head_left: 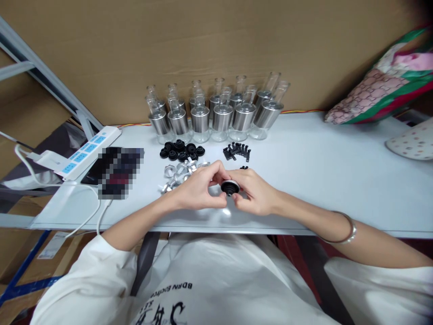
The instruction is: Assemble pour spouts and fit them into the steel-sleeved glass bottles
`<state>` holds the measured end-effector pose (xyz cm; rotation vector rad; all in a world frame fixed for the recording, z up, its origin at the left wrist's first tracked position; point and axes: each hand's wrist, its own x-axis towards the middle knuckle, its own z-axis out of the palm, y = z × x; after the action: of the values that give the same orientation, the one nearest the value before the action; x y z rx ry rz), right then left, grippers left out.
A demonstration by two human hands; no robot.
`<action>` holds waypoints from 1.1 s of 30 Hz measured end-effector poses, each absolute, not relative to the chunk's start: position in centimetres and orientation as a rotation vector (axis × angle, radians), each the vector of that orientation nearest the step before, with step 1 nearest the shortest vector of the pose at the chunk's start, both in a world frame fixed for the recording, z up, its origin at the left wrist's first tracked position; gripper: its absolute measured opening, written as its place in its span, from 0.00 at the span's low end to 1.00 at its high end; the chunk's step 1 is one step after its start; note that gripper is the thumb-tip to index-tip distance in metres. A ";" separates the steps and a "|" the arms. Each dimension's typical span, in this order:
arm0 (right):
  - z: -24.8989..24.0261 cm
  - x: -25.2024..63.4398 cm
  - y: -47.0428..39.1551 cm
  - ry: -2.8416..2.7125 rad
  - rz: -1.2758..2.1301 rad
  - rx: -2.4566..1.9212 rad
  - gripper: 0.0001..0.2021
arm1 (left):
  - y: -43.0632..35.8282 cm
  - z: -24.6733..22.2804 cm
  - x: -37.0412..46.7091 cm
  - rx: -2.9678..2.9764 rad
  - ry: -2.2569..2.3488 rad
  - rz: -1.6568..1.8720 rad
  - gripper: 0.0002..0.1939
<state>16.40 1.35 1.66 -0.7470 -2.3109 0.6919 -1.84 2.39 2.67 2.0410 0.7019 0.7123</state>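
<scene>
Between my two hands, near the table's front edge, is a round black ribbed stopper (230, 188) with a silver rim. My left hand (206, 186) grips it from the left with thumb and fingers curled. From the right, my right hand (254, 191) pinches the same stopper, thumb at its lower side. Just beyond my left hand lies a heap of silver metal caps (177, 175), partly hidden by that hand. Behind them sits a cluster of black rubber stoppers (182, 150). Small black flat pieces (237, 151) are spread past my right hand, with a few tiny black parts (244, 167) closer.
Several glass bottles with silver sleeves (200, 118) stand in rows at the back. To the left are a white power strip (89, 151), a cable (98, 212) and a blurred dark device (118, 174). A patterned bag (375, 92) and a dotted white object (414, 140) are at right.
</scene>
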 end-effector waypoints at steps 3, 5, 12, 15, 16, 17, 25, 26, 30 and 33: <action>1.7 16.3 1.3 -2.308 0.674 -0.752 0.06 | 2.3 2.5 -1.8 2.048 0.716 0.699 0.12; 1.7 16.3 1.2 -2.307 0.667 -0.751 0.05 | 2.3 2.5 -1.8 2.054 0.717 0.690 0.12; 1.3 16.4 1.5 -2.289 0.570 -0.725 0.08 | 2.5 2.6 -1.8 2.113 0.654 0.787 0.11; 1.1 16.5 1.9 -2.248 0.476 -0.747 0.11 | 2.9 2.5 -1.9 2.165 0.613 0.947 0.12; 1.1 16.6 2.0 -2.214 0.442 -0.752 0.12 | 3.0 2.5 -2.0 2.177 0.609 1.001 0.12; 1.1 16.7 2.1 -2.167 0.404 -0.753 0.13 | 3.1 2.4 -2.0 2.180 0.613 1.049 0.12; 1.6 17.3 2.3 -1.935 0.835 -0.787 0.11 | 3.4 1.7 -2.0 2.100 0.710 1.046 0.11; 1.6 17.3 2.3 -1.903 0.903 -0.801 0.12 | 3.4 1.7 -2.0 2.110 0.718 1.048 0.11; 1.6 17.1 2.2 -1.791 1.041 -0.824 0.13 | 3.4 1.7 -2.0 2.271 0.704 1.092 0.12; 1.7 17.0 2.2 -1.751 1.065 -0.834 0.15 | 3.5 1.6 -2.0 2.425 0.676 1.140 0.14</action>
<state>16.99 2.19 1.74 -0.8343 -1.7512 1.0646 -1.98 3.47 1.64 2.4250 0.6765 1.1396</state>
